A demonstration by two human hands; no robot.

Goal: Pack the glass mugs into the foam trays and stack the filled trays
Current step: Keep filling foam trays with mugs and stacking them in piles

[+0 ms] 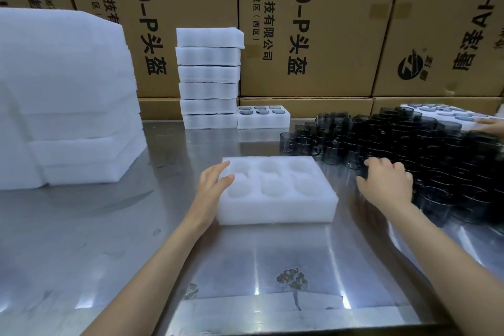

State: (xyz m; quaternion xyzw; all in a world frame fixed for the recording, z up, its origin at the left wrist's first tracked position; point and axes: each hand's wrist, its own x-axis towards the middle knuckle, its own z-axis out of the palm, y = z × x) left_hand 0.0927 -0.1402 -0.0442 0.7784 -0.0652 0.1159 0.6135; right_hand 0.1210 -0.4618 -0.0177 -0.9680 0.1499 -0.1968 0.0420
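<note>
Empty tray [278, 194]: lying in front of the person on the metal table [109, 240], six pockets unfilled, ready for loading.
Left hand [214, 185]: fingers straight, resting against the tray's left edge, probably steadying it.
Right hand [387, 181]: fingers curling onto the nearest of the glass mugs [436, 161]; a firm grip cannot be told.
Mugs: crowding just right of the tray, within easy reach.
Filled trays [210, 76]: standing stacked at the back, out of the way.

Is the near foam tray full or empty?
Empty: all six pockets of the foam tray show bare white foam, no mugs inside.
</note>
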